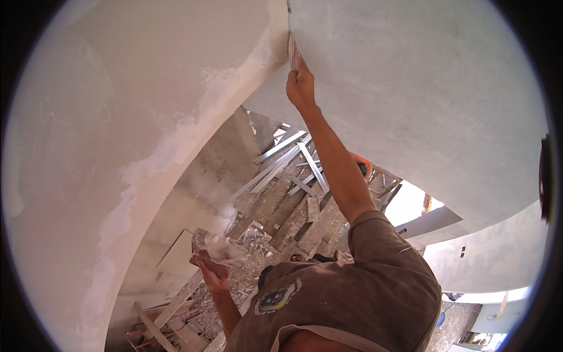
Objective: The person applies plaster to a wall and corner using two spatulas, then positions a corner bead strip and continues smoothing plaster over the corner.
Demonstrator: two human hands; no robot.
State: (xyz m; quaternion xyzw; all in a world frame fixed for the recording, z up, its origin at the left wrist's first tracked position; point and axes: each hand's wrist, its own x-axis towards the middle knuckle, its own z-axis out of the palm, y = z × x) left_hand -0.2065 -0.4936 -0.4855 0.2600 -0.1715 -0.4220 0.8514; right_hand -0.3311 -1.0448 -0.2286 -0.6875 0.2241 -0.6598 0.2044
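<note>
My right arm is stretched up to the seam where a curved, pale plastered surface [170, 100] meets a smooth grey panel [410, 100]. In that raised right hand [301, 87] is a thin, flat, pale scraper [291, 48], its length lying along the seam; the fingers partly cover it. Lower down, near my left side, my left hand [216, 279] is closed round the lower edge of a reddish-brown flat piece [211, 263]. Whitish, smeared material [226, 247] covers its upper part. Lighter patches run along the curved surface's edge.
Far below, several silvery metal profiles [287, 155] lie across a dusty, plank-like floor with rubble. Wooden pieces [155, 325] are heaped at the lower left. A person's head with something orange [360, 161] shows behind my right arm. The grey panel curves round on the right.
</note>
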